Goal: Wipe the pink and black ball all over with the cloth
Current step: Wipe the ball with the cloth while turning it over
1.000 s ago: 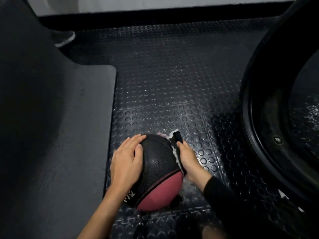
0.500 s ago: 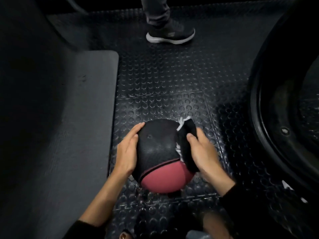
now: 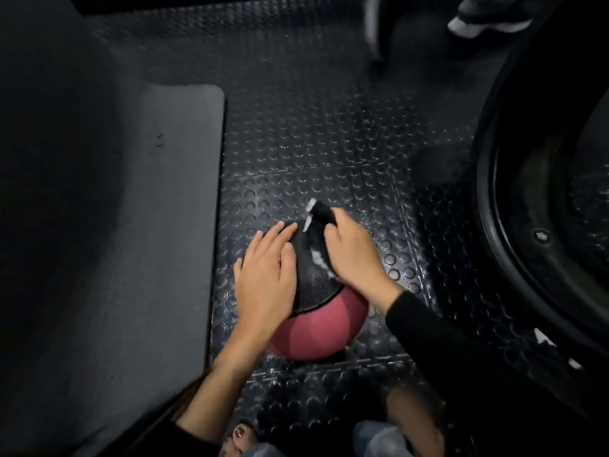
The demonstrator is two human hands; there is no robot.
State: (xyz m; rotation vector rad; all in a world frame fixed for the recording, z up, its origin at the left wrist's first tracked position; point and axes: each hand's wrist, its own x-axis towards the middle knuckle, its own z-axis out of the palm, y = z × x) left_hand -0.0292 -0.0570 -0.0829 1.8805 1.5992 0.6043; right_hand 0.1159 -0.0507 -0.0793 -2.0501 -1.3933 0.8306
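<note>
Matting (image 3: 148, 225), grey and smooth, lies well to the left of the fingers on the studded black floor (image 3: 329, 143). Next comes the left hand (image 3: 263, 278), its fingers (image 3: 281, 234) straight and laid flat on the black upper part of the pink and black ball (image 3: 316, 324), gripping nothing. The ball sits on the floor under and between both hands, its pink half toward the person, below the wrists. Just right of the left fingertips, the cloth (image 3: 321, 214), black with a pale edge, lies on the ball's top. The right hand (image 3: 354, 258) has its fingers (image 3: 341, 225) curled round it, grasping it and pressing it on the ball. Well to the right of those fingers curves a large black rim (image 3: 494, 242). Far beyond them, at the top right, a shoe (image 3: 484, 23) stands on the floor.
</note>
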